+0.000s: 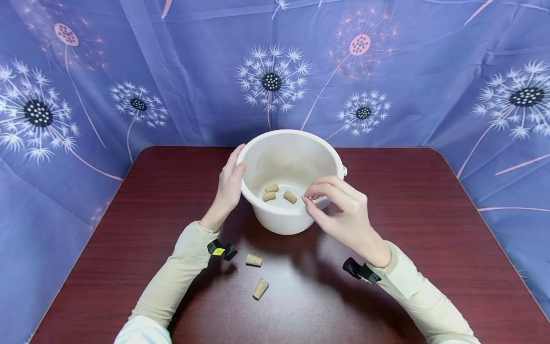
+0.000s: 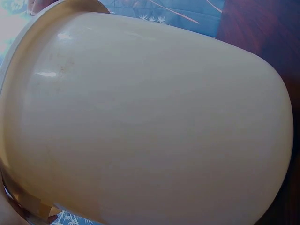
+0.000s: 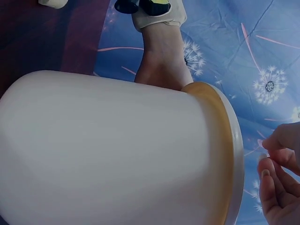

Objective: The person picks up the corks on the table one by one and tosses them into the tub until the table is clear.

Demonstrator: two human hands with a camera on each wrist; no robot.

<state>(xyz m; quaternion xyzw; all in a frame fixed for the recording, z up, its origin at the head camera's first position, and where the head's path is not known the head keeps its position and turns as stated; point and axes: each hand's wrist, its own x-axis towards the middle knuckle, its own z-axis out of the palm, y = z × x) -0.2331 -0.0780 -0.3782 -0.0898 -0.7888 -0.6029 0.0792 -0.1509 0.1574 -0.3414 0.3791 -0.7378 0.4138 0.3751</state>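
My left hand (image 1: 232,184) holds a white plastic bucket (image 1: 281,220) by the left side of its rim, and the bucket tilts so its inside faces me. Three corks lie inside it: a left one (image 1: 269,196), one just behind it (image 1: 271,188), and one (image 1: 290,197) nearer my right hand. Over the right front of the rim is my right hand (image 1: 343,210), fingers curled, thumb and fingertips brought together, nothing showing between them. In the right wrist view those fingers (image 3: 281,176) are past the rim. The bucket's outer wall (image 2: 154,117) fills most of the left wrist view.
Two more corks, an upper one (image 1: 254,260) and a lower one (image 1: 260,289), lie on the dark red wooden table (image 1: 429,215) in front of the bucket. Blue cloth (image 1: 206,71) with dandelion prints hangs behind and at both sides. A small lug (image 1: 345,171) sticks out from the bucket's right rim.
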